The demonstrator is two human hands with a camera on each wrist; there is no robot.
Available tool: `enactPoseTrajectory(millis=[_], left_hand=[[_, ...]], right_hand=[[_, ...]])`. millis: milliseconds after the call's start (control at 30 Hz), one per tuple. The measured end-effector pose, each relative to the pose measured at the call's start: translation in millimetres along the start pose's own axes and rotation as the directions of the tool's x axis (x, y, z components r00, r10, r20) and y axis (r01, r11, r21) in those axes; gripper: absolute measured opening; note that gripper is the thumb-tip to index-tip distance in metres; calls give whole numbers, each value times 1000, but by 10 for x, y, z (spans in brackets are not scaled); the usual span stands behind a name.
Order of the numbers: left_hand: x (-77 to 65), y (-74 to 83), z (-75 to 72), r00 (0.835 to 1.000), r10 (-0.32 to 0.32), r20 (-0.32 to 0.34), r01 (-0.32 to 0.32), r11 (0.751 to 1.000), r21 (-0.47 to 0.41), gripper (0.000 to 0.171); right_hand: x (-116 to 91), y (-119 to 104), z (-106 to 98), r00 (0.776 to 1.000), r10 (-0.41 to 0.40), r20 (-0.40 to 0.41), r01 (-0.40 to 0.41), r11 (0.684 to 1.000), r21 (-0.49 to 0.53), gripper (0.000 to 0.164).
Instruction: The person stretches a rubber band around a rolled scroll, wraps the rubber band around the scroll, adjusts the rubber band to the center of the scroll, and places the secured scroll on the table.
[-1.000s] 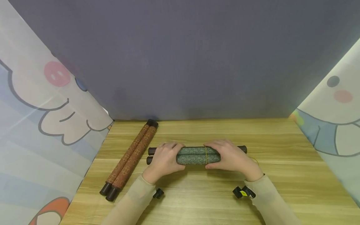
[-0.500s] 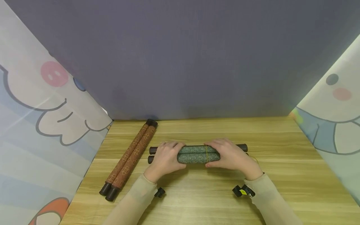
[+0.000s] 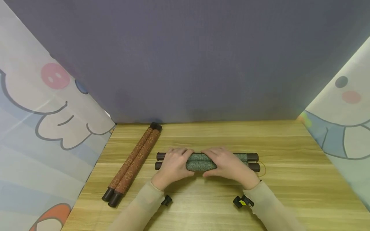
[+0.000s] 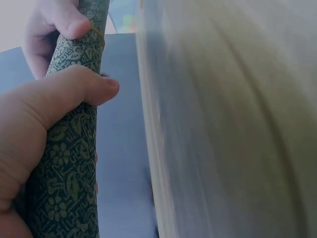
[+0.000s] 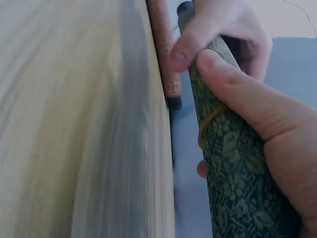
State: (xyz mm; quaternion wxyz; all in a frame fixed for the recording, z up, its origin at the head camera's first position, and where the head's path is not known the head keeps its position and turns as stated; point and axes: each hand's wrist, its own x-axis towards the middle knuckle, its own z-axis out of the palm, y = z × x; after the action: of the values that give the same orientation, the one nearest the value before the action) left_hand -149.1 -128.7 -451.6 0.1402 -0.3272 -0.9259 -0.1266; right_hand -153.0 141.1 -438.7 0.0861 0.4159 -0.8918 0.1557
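A green patterned scroll [image 3: 199, 166], wound on two parallel rolls with dark end caps, lies crosswise in both hands. My left hand [image 3: 174, 165] grips its left part, thumb on the near side and fingers over the top. Just right of the middle, my right hand [image 3: 226, 163] holds it the same way. In the right wrist view, a thin yellow band [image 5: 210, 124] loops round the near roll beside the right thumb [image 5: 233, 79]. The left wrist view shows the left thumb [image 4: 84, 84] lying across the patterned roll. The fingers behind the scroll are mostly hidden.
A reddish-brown scroll [image 3: 136, 160] with two rolls and dark caps lies slanted on the left of the wooden table [image 3: 202, 208]. A grey wall panel [image 3: 202, 64] stands behind. Printed cloth sheets [image 3: 43, 128] hang at both sides.
My right hand has slid left along the green scroll, closer to the left hand, baring its right end caps. The scroll and left hand have shifted slightly right and nearer.
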Motion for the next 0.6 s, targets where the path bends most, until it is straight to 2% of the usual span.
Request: enactPoseTrajectory(millis=[133, 300, 400, 600], left_hand=[[2, 10, 33, 1000, -4, 6, 4, 1000, 10, 79], [5, 2, 41, 1000, -11, -9, 11, 1000, 5, 81], [5, 2, 36, 1000, -19, -11, 19, 1000, 8, 81], [11, 7, 16, 999, -32, -11, 32, 999, 22, 82]], right_hand=[[10, -56, 21, 1000, 7, 8, -7, 1000, -7, 98], [14, -83, -59, 996, 84, 30, -85, 995, 42, 105], [5, -67, -107, 992, 124, 36, -126, 991, 55, 105], [-25, -5, -145, 988, 147, 38, -150, 986, 76, 102]])
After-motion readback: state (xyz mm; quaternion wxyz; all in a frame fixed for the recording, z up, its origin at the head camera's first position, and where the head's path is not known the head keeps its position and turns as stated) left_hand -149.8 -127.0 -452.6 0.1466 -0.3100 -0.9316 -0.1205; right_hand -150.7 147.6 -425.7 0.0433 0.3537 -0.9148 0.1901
